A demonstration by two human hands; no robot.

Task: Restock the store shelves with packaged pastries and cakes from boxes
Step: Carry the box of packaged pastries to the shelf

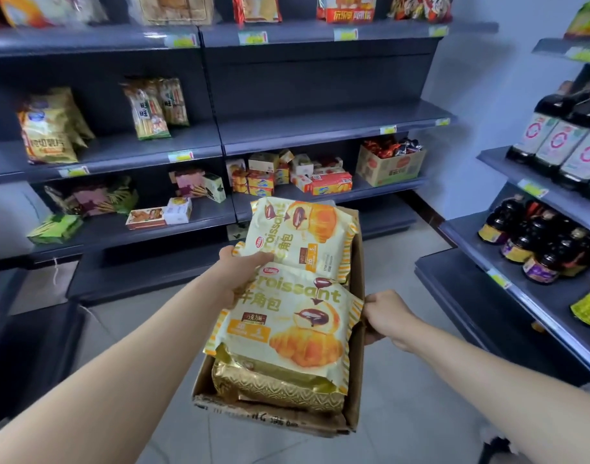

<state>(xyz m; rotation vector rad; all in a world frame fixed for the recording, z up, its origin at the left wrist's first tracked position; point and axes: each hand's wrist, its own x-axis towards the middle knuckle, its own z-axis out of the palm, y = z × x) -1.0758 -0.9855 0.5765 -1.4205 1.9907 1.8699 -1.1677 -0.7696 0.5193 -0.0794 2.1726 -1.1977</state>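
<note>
Left hand point(235, 272) pinching the far yellow plastic croissant bag point(300, 236); right hand point(384, 316) clamped on the brown cardboard box point(355, 390) right edge. Best lift straight up, box level.

Take the cardboard box point(355, 390) as your landmark — two croissant bags point(297, 239) lie on top of it, one behind the other. Your left hand point(235, 272) sits at its left, your right hand point(385, 313) at its right edge. Behind it stand shelves point(320, 128); bottles point(554, 142) sit on racks to its right.
</note>
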